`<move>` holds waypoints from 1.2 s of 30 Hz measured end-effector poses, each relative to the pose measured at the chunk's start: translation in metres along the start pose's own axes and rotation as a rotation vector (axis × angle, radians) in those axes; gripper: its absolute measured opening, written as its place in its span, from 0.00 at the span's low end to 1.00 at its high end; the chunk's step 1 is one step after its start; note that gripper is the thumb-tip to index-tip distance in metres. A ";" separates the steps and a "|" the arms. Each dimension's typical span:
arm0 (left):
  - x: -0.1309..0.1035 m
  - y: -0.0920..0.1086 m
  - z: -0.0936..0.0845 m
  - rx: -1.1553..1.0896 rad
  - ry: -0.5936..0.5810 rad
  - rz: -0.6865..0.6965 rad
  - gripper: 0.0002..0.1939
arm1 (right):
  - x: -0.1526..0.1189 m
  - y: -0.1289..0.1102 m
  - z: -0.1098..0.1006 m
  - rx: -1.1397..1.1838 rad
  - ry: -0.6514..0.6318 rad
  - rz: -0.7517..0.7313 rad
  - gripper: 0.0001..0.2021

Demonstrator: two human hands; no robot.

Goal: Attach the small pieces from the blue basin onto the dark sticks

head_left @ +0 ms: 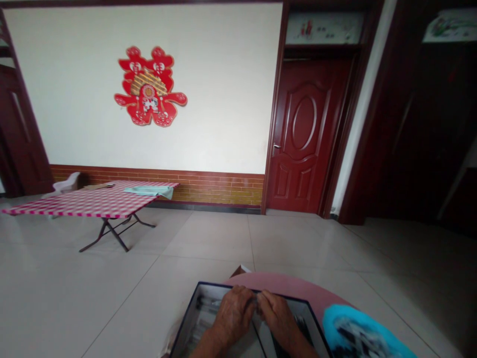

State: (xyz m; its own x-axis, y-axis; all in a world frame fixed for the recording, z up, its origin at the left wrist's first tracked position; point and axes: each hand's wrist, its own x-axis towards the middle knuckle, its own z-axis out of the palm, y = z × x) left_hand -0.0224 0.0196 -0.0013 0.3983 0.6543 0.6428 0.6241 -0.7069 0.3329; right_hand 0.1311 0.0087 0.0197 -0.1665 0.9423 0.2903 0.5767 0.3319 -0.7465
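Both of my hands are over a shallow box [191, 312] with a dark blue rim and pale inner walls. My left hand [236, 309] is closed, fingers curled and pinched near the far wall. Close beside it, my right hand [276, 314] is closed too, fingertips almost meeting the left ones. A small greyish thing seems to be between the fingertips, too blurred to name. Clear plastic-looking pieces [203, 323] lie in the box's left part. Dark slender items [301, 324] show at the right, partly behind my right hand. A thin dark divider [259, 338] runs between the forearms.
The box rests on a round pink table [294, 284]. A bright blue container [337, 314] with dark and white contents stands at the right. Across the tiled floor [208, 233] is a folding table [93, 203] with a checked cover and a pale green cloth [151, 191].
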 end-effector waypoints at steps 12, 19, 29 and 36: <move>0.000 0.000 0.000 -0.008 0.018 -0.016 0.06 | -0.001 0.003 -0.001 0.008 0.005 -0.010 0.14; 0.002 0.002 -0.003 -0.039 0.028 -0.006 0.07 | -0.001 0.002 0.000 0.044 0.022 0.036 0.16; -0.003 -0.013 0.006 0.038 0.118 0.127 0.15 | 0.003 -0.007 -0.018 0.105 0.163 0.065 0.13; -0.001 -0.020 0.009 0.062 0.101 0.136 0.13 | -0.013 0.015 -0.101 -0.095 0.270 0.035 0.07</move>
State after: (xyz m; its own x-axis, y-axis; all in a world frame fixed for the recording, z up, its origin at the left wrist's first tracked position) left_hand -0.0295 0.0354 -0.0152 0.4145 0.5215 0.7458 0.6106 -0.7670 0.1970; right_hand 0.2228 -0.0031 0.0646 0.0668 0.9032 0.4240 0.6529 0.2818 -0.7031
